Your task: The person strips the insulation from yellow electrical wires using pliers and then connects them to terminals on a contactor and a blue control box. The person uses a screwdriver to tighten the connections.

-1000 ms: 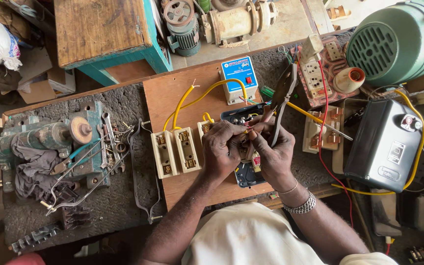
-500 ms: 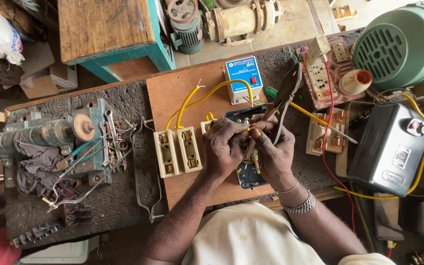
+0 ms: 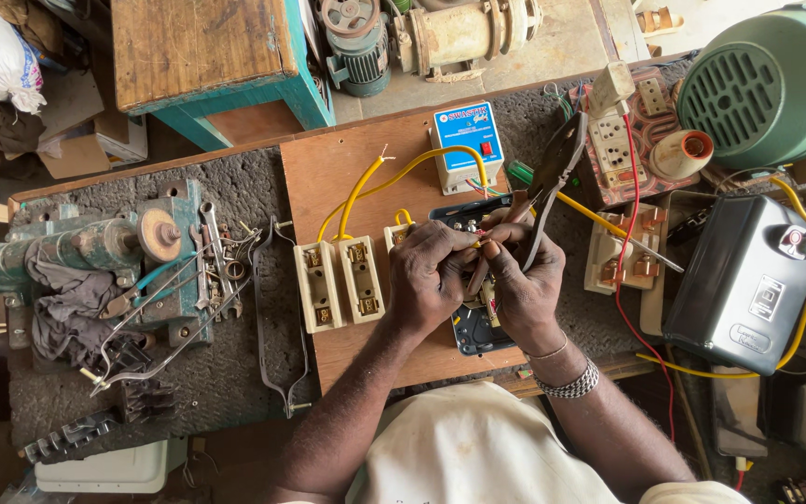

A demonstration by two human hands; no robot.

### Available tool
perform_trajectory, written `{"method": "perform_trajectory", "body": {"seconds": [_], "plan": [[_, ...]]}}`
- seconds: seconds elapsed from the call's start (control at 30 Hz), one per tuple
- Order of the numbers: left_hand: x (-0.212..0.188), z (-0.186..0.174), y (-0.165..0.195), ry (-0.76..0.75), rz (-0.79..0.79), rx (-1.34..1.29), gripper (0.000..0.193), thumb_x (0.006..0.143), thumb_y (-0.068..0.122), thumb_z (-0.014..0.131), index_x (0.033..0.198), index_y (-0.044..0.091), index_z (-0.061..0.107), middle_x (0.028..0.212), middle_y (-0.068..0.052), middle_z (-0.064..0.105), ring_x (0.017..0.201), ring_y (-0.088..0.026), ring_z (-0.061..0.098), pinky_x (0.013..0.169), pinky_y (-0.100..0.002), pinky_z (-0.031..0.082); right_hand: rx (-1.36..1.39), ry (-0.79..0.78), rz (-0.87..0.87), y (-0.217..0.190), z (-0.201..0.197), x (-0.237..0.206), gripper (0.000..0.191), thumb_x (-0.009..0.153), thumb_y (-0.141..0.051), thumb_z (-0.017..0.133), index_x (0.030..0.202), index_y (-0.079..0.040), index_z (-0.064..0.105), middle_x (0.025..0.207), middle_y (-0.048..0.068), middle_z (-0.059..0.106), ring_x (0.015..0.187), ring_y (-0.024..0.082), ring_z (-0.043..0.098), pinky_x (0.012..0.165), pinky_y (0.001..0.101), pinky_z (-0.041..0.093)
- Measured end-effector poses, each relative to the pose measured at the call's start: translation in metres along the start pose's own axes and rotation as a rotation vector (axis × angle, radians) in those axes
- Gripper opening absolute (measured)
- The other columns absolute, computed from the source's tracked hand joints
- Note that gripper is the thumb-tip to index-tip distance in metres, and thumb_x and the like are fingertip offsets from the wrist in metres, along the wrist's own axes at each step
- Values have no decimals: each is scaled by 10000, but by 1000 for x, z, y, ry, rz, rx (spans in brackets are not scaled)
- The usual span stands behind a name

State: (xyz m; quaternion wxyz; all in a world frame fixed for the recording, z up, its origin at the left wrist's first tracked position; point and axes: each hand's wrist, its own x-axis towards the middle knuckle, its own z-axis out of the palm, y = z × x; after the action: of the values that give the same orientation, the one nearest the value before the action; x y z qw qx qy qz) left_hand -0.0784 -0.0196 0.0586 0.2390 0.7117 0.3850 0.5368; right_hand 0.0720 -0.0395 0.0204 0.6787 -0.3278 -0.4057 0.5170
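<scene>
A rough grey workbench [image 3: 235,373] fills the middle of a cluttered workshop, and a brown wooden board [image 3: 347,177] lies flat on it. Beyond the bench stand a weathered wooden table with teal legs [image 3: 207,56] and a rusty cream pump body [image 3: 459,33] on the concrete floor.

The person bends over the board with both hands close together above a dark switch base [image 3: 478,331]. The left hand [image 3: 431,280] is curled, its fingertips pressed together on a small part at the base; what exactly they pinch is too small to tell. The right hand [image 3: 524,289] is closed round the handles of a pair of dark metal pliers [image 3: 552,177], whose far end points away towards the back of the bench. A metal bracelet [image 3: 571,383] sits on the right wrist.

Just left of the hands, two cream porcelain fuse holders [image 3: 338,280] are mounted side by side, and a yellow insulated wire [image 3: 394,177] arcs from them to a blue and white electrical box [image 3: 464,140]. To the right lie a cream fuse carrier with copper contacts [image 3: 627,252], a red wire [image 3: 632,187], a black metal box [image 3: 743,280] and a big green motor housing [image 3: 776,84]. On the left, a green bench vice [image 3: 76,252] carries rags and spanners.
</scene>
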Motion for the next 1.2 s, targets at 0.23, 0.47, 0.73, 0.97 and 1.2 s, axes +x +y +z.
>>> {"method": "perform_trajectory", "body": {"seconds": [0.23,0.47,0.73,0.97,1.2], "plan": [[0,-1,2,32,-3,-39,61,939,21,713,979,58,684,818,-66,670,774,-229,685,711,-349,540,1,-24,-69,1,6,2,92,956,6,720,1030,28,668,1211,101,638,1049,134,633,923,265,544],[-3,9,8,156,22,22,90,926,-3,704,1000,48,700,887,-86,714,836,-248,719,749,-352,565,181,142,34,12,12,-3,46,923,17,691,948,30,654,1225,111,628,878,138,632,759,257,534],[-1,15,11,160,22,24,98,932,-24,687,1009,38,696,912,-104,718,863,-273,722,766,-361,575,89,201,-164,16,20,-9,74,929,-13,701,974,23,655,1202,97,604,1084,155,586,988,295,491],[-5,15,2,102,37,2,75,922,41,709,995,54,701,889,-103,717,885,-284,720,806,-384,561,-228,222,-371,23,19,-12,52,965,17,685,1004,42,664,1161,83,602,1191,171,594,1067,307,491],[-3,-3,-37,-282,-145,-466,150,974,60,645,1096,80,729,967,-77,717,864,-170,728,820,-310,592,-292,214,87,-16,5,-21,236,1000,26,647,1232,36,604,1045,73,627,911,130,626,811,277,555]]}}
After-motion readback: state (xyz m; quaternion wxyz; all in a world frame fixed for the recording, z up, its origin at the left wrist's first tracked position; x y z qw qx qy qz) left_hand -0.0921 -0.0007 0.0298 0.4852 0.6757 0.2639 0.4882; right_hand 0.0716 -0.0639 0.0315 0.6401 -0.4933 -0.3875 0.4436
